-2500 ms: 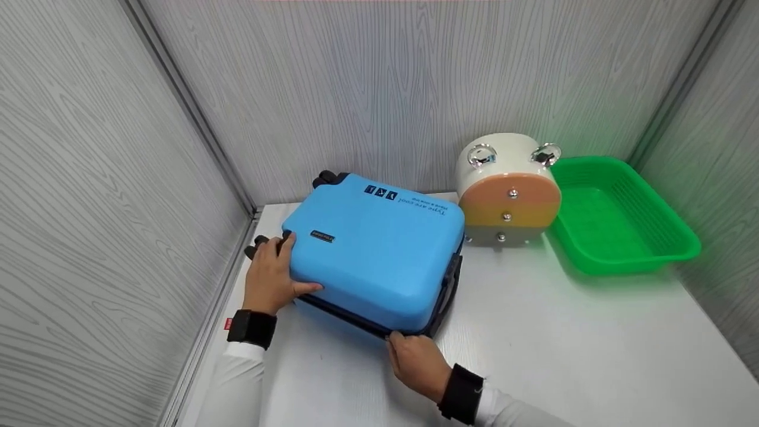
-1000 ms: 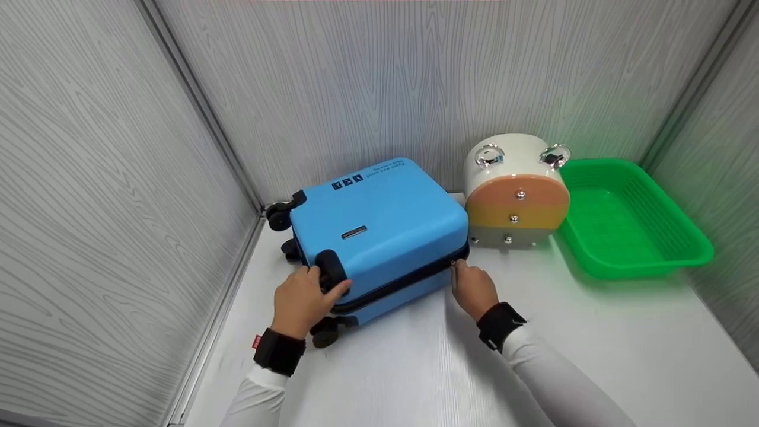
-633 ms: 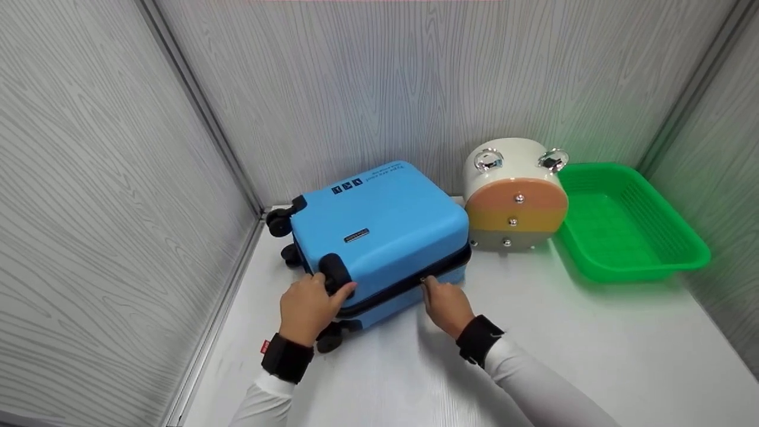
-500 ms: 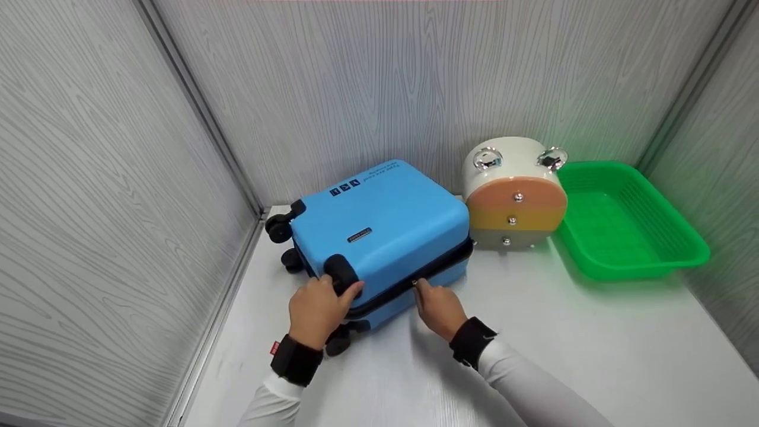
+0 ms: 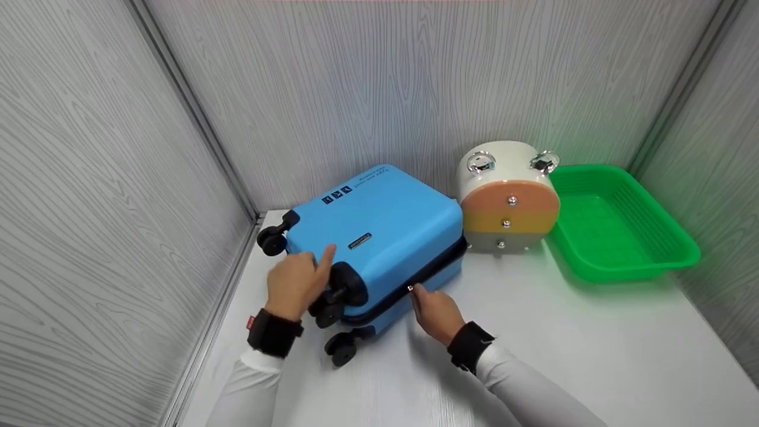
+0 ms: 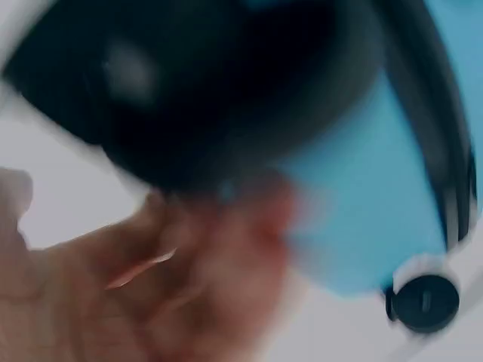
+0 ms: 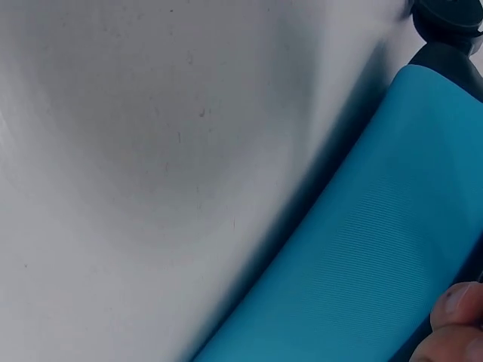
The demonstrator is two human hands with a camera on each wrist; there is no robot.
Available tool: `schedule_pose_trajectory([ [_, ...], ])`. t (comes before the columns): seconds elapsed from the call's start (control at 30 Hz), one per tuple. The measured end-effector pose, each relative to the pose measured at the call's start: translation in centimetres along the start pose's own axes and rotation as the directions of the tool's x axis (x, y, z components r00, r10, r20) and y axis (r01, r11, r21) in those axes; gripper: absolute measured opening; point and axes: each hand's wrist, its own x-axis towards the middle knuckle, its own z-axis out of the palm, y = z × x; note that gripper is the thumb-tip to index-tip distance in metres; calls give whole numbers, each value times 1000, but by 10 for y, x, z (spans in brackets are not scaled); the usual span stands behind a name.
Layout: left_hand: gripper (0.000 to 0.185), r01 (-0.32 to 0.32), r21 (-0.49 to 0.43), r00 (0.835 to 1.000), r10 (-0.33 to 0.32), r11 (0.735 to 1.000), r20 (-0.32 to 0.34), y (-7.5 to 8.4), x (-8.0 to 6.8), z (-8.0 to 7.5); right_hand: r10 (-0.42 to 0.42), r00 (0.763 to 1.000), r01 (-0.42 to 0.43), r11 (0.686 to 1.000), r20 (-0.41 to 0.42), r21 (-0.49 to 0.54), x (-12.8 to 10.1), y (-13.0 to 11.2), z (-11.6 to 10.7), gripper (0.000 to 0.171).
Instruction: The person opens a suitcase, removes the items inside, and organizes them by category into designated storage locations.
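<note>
A blue hard-shell suitcase (image 5: 385,219) lies flat, its black wheels (image 5: 341,350) toward the left and front. A dark zipper band (image 5: 436,265) runs round its side. My right hand (image 5: 439,314) pinches a small metal zipper pull (image 5: 410,288) on the front side; the right wrist view shows its fingertips (image 7: 456,305) at the dark band. My left hand (image 5: 293,284) is beside the near wheel corner, thumb raised and apart from the shell. In the left wrist view the left fingers (image 6: 219,279) are blurred, loosely bent just below a black wheel; whether they touch it is unclear.
A white rounded box (image 5: 504,155) with orange, yellow and grey drawers and silver ears stands close to the suitcase's right end. Right of it is a green plastic basket (image 5: 616,270). Panel walls (image 5: 356,89) enclose the back and sides of the white table (image 5: 563,356).
My right hand has slid the zipper pull leftward along the front side toward the wheels. The suitcase has been turned. My left hand has just come off the wheel corner, moving left and up.
</note>
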Motion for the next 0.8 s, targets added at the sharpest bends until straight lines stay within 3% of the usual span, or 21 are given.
schedule_pose_trajectory([
  [0.13,60,-39,63,994,45,997,-101,-32,48,-20,16,1000,-16,1000,-8,5,0,-1,0,15],
  [0.23,50,-59,114,994,69,992,-88,-59,79,-20,49,999,-50,998,12,24,0,-2,1,16],
  [0.3,47,-66,129,996,74,989,-54,-76,92,-14,76,997,-78,996,33,43,-1,-2,2,16],
  [0.43,46,-107,124,994,106,987,16,-104,99,6,94,993,-101,991,77,89,-1,-2,2,15],
  [0.53,42,-151,94,987,156,984,-46,-120,97,24,83,989,-98,988,123,118,1,-2,-1,15],
  [0.67,38,-165,85,971,177,983,-162,-130,93,37,64,983,-87,987,171,135,4,-5,-5,15],
  [0.8,36,-117,77,980,127,990,-155,-131,87,33,46,982,-71,989,182,132,5,-8,-6,16],
])
